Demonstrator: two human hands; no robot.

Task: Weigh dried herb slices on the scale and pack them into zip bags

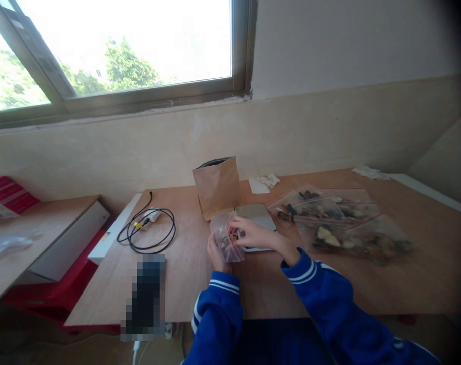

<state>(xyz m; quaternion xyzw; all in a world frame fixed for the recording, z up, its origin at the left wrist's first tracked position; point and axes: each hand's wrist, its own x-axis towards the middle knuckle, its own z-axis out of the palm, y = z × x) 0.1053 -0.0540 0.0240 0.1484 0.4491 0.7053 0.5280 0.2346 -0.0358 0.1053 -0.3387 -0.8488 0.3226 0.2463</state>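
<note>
A small clear zip bag (pixel 226 238) with a reddish seal strip is in my left hand (pixel 216 253), whose fingers are wrapped round its left side and bottom. A little content shows inside the bag, too small to name. My right hand (pixel 249 234) is at the sealing edge of the same bag, with thumb and fingers drawn together in a pinch. What lies between those fingertips is hard to make out. Under and behind the right hand is a flat scale (pixel 258 215) with a pale edge. A brown paper pouch (pixel 217 187) stands upright, open at its top, just behind the bag.
Several zip bags of dried pieces (pixel 340 233) lie to the right. At the left are a coiled black cable (pixel 173 230), a white adapter (pixel 151 215) and a pixelated dark device (pixel 145 294) by the front edge. White paper (pixel 259 185) lies near the wall.
</note>
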